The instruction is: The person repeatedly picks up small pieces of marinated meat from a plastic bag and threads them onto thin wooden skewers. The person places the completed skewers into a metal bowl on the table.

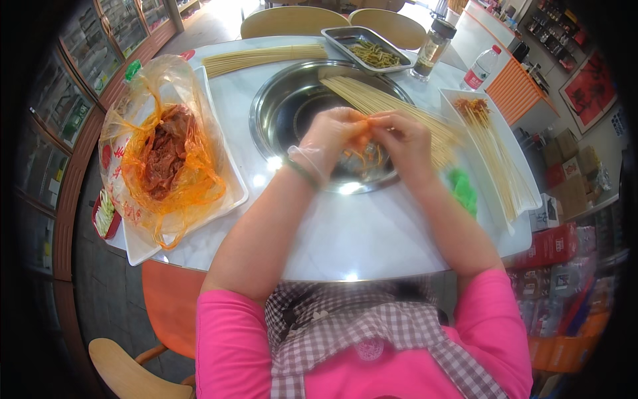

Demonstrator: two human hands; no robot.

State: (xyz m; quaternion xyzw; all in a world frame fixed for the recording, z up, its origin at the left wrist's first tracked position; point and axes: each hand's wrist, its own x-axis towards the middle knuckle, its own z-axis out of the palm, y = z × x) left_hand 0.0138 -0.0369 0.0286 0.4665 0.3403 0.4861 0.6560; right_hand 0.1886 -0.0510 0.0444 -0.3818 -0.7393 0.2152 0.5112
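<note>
My left hand [339, 134], in a clear thin glove, pinches a small piece of orange-red meat [363, 130] above a round steel basin [271, 144]. My right hand [404, 139] meets it from the right, fingertips closed at the meat; whether they grip a skewer or the meat is hidden. Orange shreds [366, 159] lie in the basin below. A bundle of bamboo skewers [389, 99] rests across the basin's right rim. Left of me, red sliced meat [167, 154] sits in an open orange-tinted plastic bag [209, 184]. Skewers with meat ends [472, 112] lie in a white tray [532, 199] at right.
More bamboo skewers [264, 57] and a steel tray [366, 31] of green pickled vegetables [376, 54] lie at the far side, beside a shaker jar [431, 50] and a water bottle [481, 70]. A green crumpled thing [462, 192] lies near my right forearm. A white tray [241, 187] holds the bag.
</note>
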